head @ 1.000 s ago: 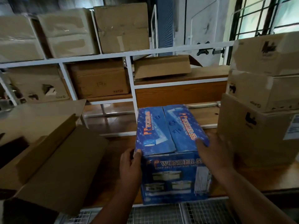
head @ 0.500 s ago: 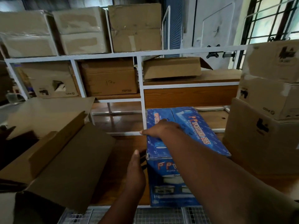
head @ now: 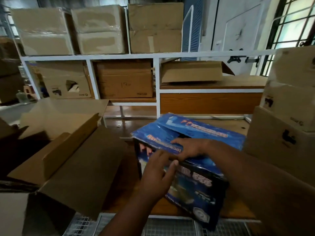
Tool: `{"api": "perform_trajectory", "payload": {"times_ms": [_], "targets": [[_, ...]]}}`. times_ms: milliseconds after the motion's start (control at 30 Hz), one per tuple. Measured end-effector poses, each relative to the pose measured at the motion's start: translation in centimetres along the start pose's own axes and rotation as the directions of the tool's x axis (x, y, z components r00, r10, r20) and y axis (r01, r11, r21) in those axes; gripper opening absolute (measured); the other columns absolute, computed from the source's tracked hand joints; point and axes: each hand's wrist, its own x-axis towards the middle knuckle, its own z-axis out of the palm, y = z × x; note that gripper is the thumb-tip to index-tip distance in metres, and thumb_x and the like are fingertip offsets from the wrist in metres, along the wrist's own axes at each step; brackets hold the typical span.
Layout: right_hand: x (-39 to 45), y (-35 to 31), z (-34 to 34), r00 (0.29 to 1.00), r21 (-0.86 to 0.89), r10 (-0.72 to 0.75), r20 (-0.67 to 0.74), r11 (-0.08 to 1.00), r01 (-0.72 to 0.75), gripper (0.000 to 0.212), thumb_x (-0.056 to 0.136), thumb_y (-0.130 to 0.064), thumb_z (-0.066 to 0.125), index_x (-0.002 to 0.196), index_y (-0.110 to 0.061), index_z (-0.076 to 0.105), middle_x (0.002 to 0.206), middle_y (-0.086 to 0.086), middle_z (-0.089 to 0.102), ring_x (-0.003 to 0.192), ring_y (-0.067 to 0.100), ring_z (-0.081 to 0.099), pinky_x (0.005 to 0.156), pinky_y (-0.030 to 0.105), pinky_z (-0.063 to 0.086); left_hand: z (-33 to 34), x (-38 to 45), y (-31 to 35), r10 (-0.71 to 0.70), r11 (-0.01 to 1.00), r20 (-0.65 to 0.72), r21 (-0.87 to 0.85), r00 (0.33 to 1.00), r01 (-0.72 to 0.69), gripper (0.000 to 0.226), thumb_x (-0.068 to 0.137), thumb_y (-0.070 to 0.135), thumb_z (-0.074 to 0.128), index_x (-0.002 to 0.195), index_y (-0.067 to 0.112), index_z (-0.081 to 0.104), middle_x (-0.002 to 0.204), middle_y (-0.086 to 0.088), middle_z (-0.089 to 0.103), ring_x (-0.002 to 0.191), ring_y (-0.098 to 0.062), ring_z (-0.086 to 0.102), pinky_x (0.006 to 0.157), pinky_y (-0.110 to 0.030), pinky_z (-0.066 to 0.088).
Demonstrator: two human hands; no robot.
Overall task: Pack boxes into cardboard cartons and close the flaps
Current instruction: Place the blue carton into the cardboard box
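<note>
A blue printed carton (head: 201, 169) sits tilted on the wooden bench, turned with one corner toward me. My right hand (head: 189, 149) lies flat across its top flaps, fingers spread, pressing on the near flap. My left hand (head: 158, 174) rests against the front upper edge of the same carton, fingers apart and touching the flap's rim. An open brown cardboard carton (head: 71, 160) with its flaps spread outward stands at the left, its inside dark.
Stacked brown cartons (head: 288, 126) stand close on the right. A white shelf frame (head: 156, 86) behind holds several more brown cartons. A metal wire grid (head: 167, 225) runs along the bench's near edge.
The blue carton has rotated and tipped, its near corner now over the bench edge. My right hand slid back onto the near flap and my left hand came up onto the front edge.
</note>
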Motion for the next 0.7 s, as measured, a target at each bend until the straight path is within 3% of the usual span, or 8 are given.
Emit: {"api": "perform_trajectory", "payload": {"times_ms": [133, 267, 367, 467, 567, 600, 633, 700], "targets": [[-3.4, 2.1, -2.1, 0.982, -0.280, -0.191, 0.010, 0.942, 0.186, 0.134, 0.066, -0.080, 0.089, 0.171, -0.047, 0.014, 0.179, -0.005, 0.017, 0.164, 0.025, 0.019, 0.134, 0.051, 0.020, -1.2, 2.2, -1.0, 0.162, 0.905, 0.124, 0.377, 0.979, -0.197, 0.041, 0.100, 0.058, 0.062, 0.131, 0.033, 0.064, 0.131, 0.008, 0.055, 0.126, -0.015, 0.050, 0.105, -0.040, 0.046], [-5.7, 1.9, -3.0, 0.951, -0.527, -0.255, -0.173, 0.840, 0.129, 0.151, 0.052, -0.093, 0.084, 0.169, -0.051, 0.000, 0.180, 0.007, 0.006, 0.165, 0.037, 0.009, 0.131, 0.061, 0.012, -1.3, 4.3, -1.0, 0.117, 0.840, 0.201, 0.503, 0.972, -0.205, 0.069, 0.087, 0.069, 0.065, 0.146, 0.034, 0.054, 0.149, 0.004, 0.049, 0.141, -0.024, 0.044, 0.113, -0.053, 0.042], [-7.2, 1.3, -3.2, 0.819, -0.690, -0.398, -0.414, 0.724, 0.003, 0.150, 0.053, -0.097, 0.079, 0.171, -0.043, 0.003, 0.176, 0.017, 0.012, 0.158, 0.043, 0.017, 0.125, 0.065, 0.020, -1.0, 5.3, -0.3, 0.174, 0.818, 0.136, 0.531, 0.975, -0.220, 0.071, 0.089, 0.063, 0.068, 0.149, 0.028, 0.053, 0.153, 0.000, 0.050, 0.141, -0.027, 0.047, 0.112, -0.053, 0.043], [-9.3, 1.2, -2.3, 0.681, -0.722, -0.485, -0.549, 0.685, -0.095, 0.142, 0.063, -0.077, 0.090, 0.173, -0.034, 0.011, 0.166, 0.022, 0.027, 0.148, 0.044, 0.034, 0.116, 0.060, 0.032, -1.0, 6.0, 1.0, 0.246, 0.810, 0.032, 0.541, 0.969, -0.224, 0.060, 0.097, 0.055, 0.064, 0.147, 0.022, 0.058, 0.149, -0.005, 0.054, 0.135, -0.027, 0.051, 0.107, -0.049, 0.043], [-11.8, -0.3, -1.2, 0.529, -0.691, -0.559, -0.639, 0.719, -0.075, 0.103, 0.089, -0.049, 0.079, 0.171, -0.018, 0.025, 0.147, 0.019, 0.047, 0.126, 0.037, 0.051, 0.104, 0.056, 0.046, -1.6, 6.6, 2.9, 0.410, 0.776, 0.008, 0.523, 0.912, -0.353, 0.033, 0.098, 0.040, 0.067, 0.122, 0.017, 0.072, 0.126, -0.007, 0.065, 0.110, -0.029, 0.059, 0.088, -0.047, 0.045], [-12.7, -1.3, -0.9, 0.523, -0.652, -0.549, -0.652, 0.758, -0.017, 0.083, 0.095, -0.041, 0.071, 0.165, -0.017, 0.034, 0.141, 0.015, 0.053, 0.119, 0.032, 0.055, 0.102, 0.053, 0.050, -1.9, 6.7, 3.5, 0.491, 0.746, 0.003, 0.515, 0.871, -0.422, 0.024, 0.097, 0.034, 0.070, 0.111, 0.015, 0.076, 0.116, -0.008, 0.068, 0.102, -0.030, 0.060, 0.083, -0.049, 0.045], [-13.8, -2.3, -0.8, 0.566, -0.598, -0.514, -0.644, 0.800, 0.047, 0.063, 0.099, -0.037, 0.065, 0.156, -0.020, 0.044, 0.134, 0.009, 0.060, 0.114, 0.025, 0.058, 0.101, 0.050, 0.054, -2.2, 6.7, 4.3, 0.566, 0.713, -0.006, 0.506, 0.825, -0.485, 0.019, 0.096, 0.029, 0.072, 0.104, 0.013, 0.078, 0.110, -0.009, 0.070, 0.095, -0.030, 0.061, 0.079, -0.050, 0.045], [-15.9, -3.7, -1.1, 0.738, -0.481, -0.407, -0.539, 0.867, 0.127, 0.026, 0.106, -0.036, 0.057, 0.130, -0.026, 0.059, 0.116, -0.001, 0.068, 0.099, 0.017, 0.063, 0.093, 0.047, 0.059, -2.6, 6.6, 6.0, 0.647, 0.689, -0.033, 0.452, 0.761, -0.566, 0.015, 0.095, 0.025, 0.071, 0.095, 0.011, 0.077, 0.099, -0.009, 0.069, 0.084, -0.027, 0.059, 0.073, -0.046, 0.044]]}}
